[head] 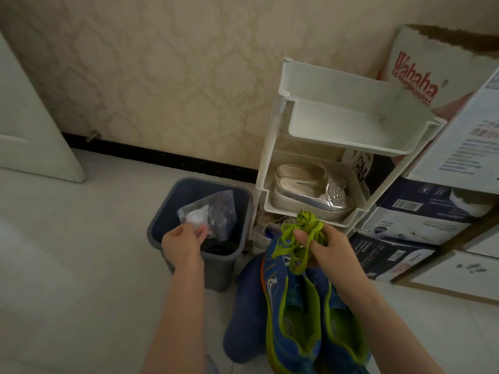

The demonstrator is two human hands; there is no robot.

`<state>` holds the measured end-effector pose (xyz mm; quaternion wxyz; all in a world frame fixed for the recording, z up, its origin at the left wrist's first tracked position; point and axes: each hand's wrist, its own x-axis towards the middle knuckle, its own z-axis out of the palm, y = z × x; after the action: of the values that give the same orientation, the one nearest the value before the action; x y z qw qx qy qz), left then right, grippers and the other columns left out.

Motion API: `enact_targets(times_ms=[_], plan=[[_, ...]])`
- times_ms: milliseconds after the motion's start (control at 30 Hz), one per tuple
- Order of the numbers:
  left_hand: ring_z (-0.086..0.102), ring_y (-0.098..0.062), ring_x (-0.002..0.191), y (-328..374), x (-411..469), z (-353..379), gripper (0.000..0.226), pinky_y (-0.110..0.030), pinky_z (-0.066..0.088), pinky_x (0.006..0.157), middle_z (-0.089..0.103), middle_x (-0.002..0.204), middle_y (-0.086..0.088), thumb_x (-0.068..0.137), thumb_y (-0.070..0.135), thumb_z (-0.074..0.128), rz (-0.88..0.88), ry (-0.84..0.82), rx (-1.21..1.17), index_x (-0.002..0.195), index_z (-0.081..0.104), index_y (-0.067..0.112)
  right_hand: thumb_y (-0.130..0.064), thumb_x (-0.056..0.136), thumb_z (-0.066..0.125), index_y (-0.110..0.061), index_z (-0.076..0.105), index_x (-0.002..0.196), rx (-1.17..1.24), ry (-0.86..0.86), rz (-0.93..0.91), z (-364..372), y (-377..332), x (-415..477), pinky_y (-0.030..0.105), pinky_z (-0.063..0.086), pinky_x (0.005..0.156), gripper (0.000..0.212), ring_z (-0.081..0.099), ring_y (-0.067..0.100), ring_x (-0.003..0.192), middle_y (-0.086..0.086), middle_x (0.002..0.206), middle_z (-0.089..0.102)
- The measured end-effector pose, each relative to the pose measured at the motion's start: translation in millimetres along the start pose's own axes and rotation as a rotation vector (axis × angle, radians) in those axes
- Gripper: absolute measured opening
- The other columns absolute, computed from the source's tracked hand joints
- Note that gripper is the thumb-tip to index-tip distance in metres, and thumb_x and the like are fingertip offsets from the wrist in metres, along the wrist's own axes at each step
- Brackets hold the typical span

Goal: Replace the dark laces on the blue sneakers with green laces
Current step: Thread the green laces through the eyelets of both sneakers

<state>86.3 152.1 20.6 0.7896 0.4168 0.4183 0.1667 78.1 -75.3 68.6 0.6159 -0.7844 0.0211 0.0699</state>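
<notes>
Two blue sneakers (297, 319) with green lining lie side by side on the floor at bottom centre, with no laces visible in them. My right hand (328, 252) grips a bunch of green laces (299, 238) just above the sneakers' toes. My left hand (181, 241) pinches a clear plastic bag (213, 214) over the open grey bin (224, 263). Something dark lies at the bottom of the bin; I cannot tell what it is.
A white plastic shoe rack (272, 168) stands behind the sneakers, holding silver shoes (310, 190) on its lower shelf. Cardboard boxes (421, 220) are stacked to the right. A white door (29, 125) is at the left, and pale floor lies on the left.
</notes>
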Motion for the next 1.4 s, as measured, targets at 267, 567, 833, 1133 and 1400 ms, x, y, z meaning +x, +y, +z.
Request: enact_targets(times_ms=[267, 567, 833, 1133, 1400], plan=[[0.055, -0.038, 0.116, -31.0, 3.7, 1.5, 0.041, -0.026, 0.055, 0.051, 0.05, 0.126, -0.034, 0.096, -0.009, 0.038, -0.194, -0.138, 0.033, 0.136, 0.034, -0.017, -0.024, 0.088, 0.066, -0.014, 0.065, 0.094, -0.083, -0.071, 0.004, 13.3, -2.1, -4.7, 0.038, 0.059, 0.069, 0.012, 0.071, 0.021, 0.072, 0.005, 0.084, 0.074], [0.063, -0.013, 0.103, 4.4, -60.0, 38.5, 0.032, -0.032, 0.052, 0.086, 0.067, 0.113, 0.0, 0.094, 0.04, 0.052, -0.15, -0.83, 0.799, 0.117, 0.061, 0.02, -0.018, 0.087, 0.068, -0.014, 0.063, 0.099, -0.2, -0.13, 0.16, -7.9, -0.3, -8.7, 0.041, 0.06, 0.061, 0.014, 0.072, 0.022, 0.069, 0.006, 0.083, 0.073], [0.065, -0.015, 0.089, -20.2, -87.4, 56.7, 0.029, -0.025, 0.057, 0.075, 0.064, 0.109, -0.007, 0.082, 0.027, 0.072, -0.003, -0.941, 0.97, 0.107, 0.061, 0.017, -0.011, 0.087, 0.067, -0.009, 0.058, 0.105, -0.163, -0.118, 0.178, -36.5, -2.2, -17.2, 0.033, 0.059, 0.055, 0.021, 0.07, 0.023, 0.067, 0.014, 0.092, 0.069], [0.064, -0.017, 0.101, -15.5, -93.8, 61.1, 0.007, -0.038, 0.053, 0.093, 0.067, 0.1, -0.004, 0.089, 0.021, 0.063, -0.006, -0.909, 1.057, 0.095, 0.063, 0.017, -0.005, 0.094, 0.052, -0.008, 0.052, 0.111, -0.181, -0.103, 0.298, -61.1, -2.1, -22.2, 0.039, 0.061, 0.061, 0.017, 0.071, 0.031, 0.074, 0.017, 0.1, 0.066], [0.065, -0.006, 0.072, -17.4, -101.5, 64.2, 0.016, -0.012, 0.044, 0.061, 0.071, 0.086, -0.004, 0.094, 0.018, 0.057, 0.189, -0.924, 1.149, 0.104, 0.069, 0.013, -0.011, 0.099, 0.043, -0.003, 0.055, 0.108, -0.106, -0.085, 0.349, -66.1, -6.3, -23.6, 0.035, 0.06, 0.056, 0.017, 0.069, 0.024, 0.064, 0.015, 0.088, 0.068]])
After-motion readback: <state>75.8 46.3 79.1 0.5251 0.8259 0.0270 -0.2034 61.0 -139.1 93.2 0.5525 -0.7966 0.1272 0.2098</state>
